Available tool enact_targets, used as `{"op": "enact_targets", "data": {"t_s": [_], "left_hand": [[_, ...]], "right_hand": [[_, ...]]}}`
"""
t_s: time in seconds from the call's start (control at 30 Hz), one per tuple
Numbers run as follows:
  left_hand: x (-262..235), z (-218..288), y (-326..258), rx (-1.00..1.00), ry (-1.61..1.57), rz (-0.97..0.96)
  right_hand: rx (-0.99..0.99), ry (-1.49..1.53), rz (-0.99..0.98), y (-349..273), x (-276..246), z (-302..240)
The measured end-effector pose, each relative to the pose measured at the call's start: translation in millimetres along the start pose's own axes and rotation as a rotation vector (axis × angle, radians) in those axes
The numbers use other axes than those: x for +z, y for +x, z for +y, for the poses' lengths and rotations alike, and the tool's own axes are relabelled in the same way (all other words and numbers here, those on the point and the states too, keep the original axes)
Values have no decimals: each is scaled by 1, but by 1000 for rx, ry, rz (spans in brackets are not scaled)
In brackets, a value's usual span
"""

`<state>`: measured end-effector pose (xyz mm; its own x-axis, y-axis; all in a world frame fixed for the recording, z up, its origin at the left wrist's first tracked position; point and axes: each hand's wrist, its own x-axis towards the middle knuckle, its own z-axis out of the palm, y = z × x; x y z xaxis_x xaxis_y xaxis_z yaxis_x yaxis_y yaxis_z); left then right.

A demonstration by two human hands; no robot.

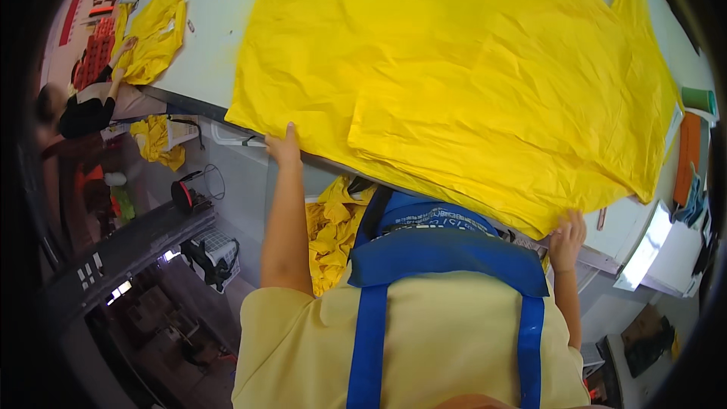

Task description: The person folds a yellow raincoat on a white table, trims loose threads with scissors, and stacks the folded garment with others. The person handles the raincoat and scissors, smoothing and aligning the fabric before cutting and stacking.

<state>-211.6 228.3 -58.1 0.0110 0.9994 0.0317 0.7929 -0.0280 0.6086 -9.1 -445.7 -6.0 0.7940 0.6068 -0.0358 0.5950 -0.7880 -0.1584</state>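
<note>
left hand [283, 147] stretched forward, grip on yellow garment [447, 68] unclear | right hand [568, 239] nearer, pinching its edge | green roll [698, 99] right of bench [212, 38]

I have open passage over the bare bench [216, 23] left of the yellow sheet [454, 68]. Near my right grip [568, 239], a narrower strip is free up to a white paper [653, 246]; an orange block [687, 148] and green roll [698, 99] obstruct the far right.
</note>
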Motion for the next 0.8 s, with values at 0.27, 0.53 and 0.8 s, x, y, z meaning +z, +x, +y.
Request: {"op": "enact_targets", "data": {"t_s": [0.27, 0.53, 0.8], "left_hand": [[-9, -20, 69, -786, -423, -365], [-40, -17, 65, -767, -1017, -481], [-86, 111, 120, -377, -1141, -625]], "right_hand": [[-103, 22, -93, 23, -15, -26], [-100, 121, -185, 29, -16, -17], [527, 522, 67, 100, -109, 23]]}}
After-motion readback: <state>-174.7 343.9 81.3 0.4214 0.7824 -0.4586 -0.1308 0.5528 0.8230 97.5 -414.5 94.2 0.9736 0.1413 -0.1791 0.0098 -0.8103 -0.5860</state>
